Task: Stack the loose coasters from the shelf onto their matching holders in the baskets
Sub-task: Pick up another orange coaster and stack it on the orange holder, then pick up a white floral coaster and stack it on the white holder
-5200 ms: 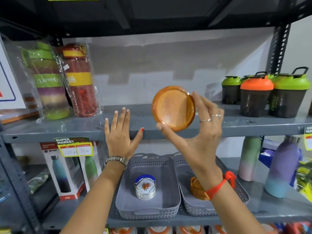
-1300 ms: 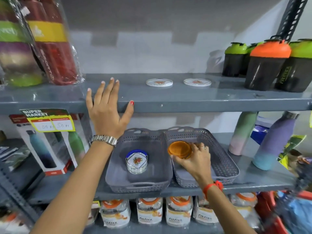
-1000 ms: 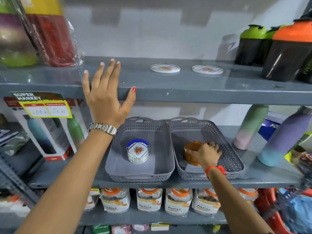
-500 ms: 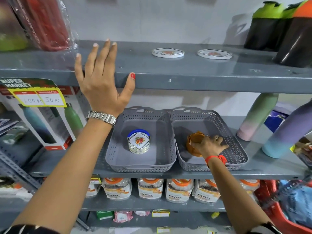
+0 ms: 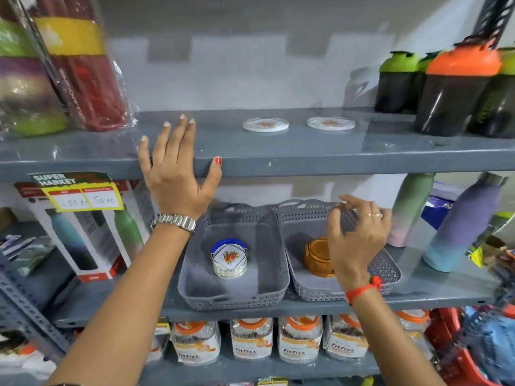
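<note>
Two white floral coasters, one on the left (image 5: 265, 124) and one on the right (image 5: 331, 123), lie flat on the upper shelf (image 5: 348, 151). Below, the left grey basket (image 5: 195, 291) holds a blue holder (image 5: 229, 257) stacked with white floral coasters. In the right grey basket (image 5: 387, 270) sits an orange holder (image 5: 317, 257) with orange coasters in it. My left hand (image 5: 178, 174) rests flat against the upper shelf's front edge, fingers spread. My right hand (image 5: 358, 238) hovers above the right basket, just right of the orange holder, fingers loosely curled and holding nothing.
Wrapped bottles (image 5: 80, 65) stand at the upper shelf's left, shaker bottles (image 5: 457, 87) at its right. Pastel bottles (image 5: 462, 221) stand right of the baskets, boxed bottles (image 5: 83, 232) to their left. Jars (image 5: 299, 341) line the shelf below.
My right hand carried the orange coaster down into the right basket, set it on the orange holder, let go and lifted up. The left hand stayed on the shelf edge.
</note>
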Demonstrator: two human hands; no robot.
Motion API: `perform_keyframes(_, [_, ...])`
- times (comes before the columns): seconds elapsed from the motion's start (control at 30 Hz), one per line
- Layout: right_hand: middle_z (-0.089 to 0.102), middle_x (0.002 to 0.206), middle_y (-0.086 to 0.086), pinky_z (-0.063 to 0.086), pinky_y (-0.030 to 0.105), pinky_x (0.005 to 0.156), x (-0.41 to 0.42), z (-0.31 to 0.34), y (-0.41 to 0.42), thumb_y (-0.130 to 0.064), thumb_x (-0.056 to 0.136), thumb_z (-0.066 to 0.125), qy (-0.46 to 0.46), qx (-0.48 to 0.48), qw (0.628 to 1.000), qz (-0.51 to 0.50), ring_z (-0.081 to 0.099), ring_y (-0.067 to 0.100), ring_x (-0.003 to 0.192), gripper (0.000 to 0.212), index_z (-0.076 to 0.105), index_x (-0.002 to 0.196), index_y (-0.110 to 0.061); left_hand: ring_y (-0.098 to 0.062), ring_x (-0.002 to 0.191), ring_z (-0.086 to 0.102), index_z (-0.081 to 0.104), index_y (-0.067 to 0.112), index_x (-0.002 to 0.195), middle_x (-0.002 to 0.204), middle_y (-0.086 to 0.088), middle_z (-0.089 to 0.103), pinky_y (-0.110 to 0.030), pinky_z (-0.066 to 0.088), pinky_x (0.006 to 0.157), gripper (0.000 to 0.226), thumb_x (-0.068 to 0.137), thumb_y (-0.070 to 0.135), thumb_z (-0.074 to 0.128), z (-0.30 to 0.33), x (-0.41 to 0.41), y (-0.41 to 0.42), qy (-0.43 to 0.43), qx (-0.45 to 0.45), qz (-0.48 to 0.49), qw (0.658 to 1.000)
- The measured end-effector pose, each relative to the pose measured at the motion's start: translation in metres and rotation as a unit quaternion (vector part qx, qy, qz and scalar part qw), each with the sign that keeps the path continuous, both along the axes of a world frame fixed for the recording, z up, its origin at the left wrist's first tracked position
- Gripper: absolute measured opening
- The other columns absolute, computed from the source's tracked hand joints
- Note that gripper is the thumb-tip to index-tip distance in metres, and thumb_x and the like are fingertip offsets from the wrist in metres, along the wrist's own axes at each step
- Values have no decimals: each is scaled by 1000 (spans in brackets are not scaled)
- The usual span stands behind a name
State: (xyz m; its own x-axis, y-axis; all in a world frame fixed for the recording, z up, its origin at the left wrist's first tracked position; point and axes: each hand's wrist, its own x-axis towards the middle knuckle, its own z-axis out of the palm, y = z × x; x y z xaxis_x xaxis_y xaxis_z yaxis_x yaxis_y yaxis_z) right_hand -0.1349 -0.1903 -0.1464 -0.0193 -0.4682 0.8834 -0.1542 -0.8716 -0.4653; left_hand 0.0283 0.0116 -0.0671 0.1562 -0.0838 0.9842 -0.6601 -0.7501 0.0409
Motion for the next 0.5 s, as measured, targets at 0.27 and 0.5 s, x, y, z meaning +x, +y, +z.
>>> perform_keyframes(0.27, [69,95,8,40,35,84,29,138,15,-32,81,59,189,-42,976,102,52,32,95,30,68,101,-11,-30,132,41,43,0,139,140,-14,49,-47,5,115,69,92,51,38,5,-7,7,46,41,8,998])
perform_keyframes(0.5, [58,126,20,41,40,98,97,187,18,-57,81,61,531,45,839,111,44,37,125,70,52,122,-1,-32,131,42,48,1,136,140,-13,49,-49,13,113,67,90,49,39,7,-12,8,71,44,-5,997])
